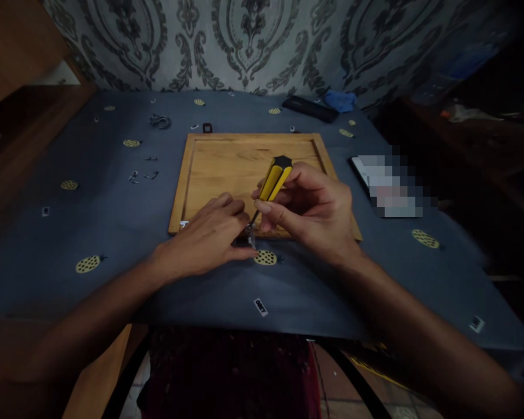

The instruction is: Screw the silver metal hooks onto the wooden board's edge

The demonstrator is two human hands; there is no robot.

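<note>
My right hand (317, 206) grips a screwdriver (274, 181) by its yellow and black handle, which leans to the right. Its thin shaft slants down to a small shiny metal fitting (251, 235) at the near edge of a framed wooden panel (227, 166). The fitting sits between the thumb and fingers of my left hand (212, 233), which are closed about it and partly hide it. The panel lies flat on the table. Another metal piece (184, 223) shows at its near left corner. Whether a screw is under the tip, I cannot make out.
Several small screws or metal bits (145, 174) lie left of the panel, with a grey coiled item (159, 121) behind them. A dark case (311, 109) and a blue cloth (340, 100) lie at the back. A phone (378, 183) is on the right of the patterned tablecloth (157, 302).
</note>
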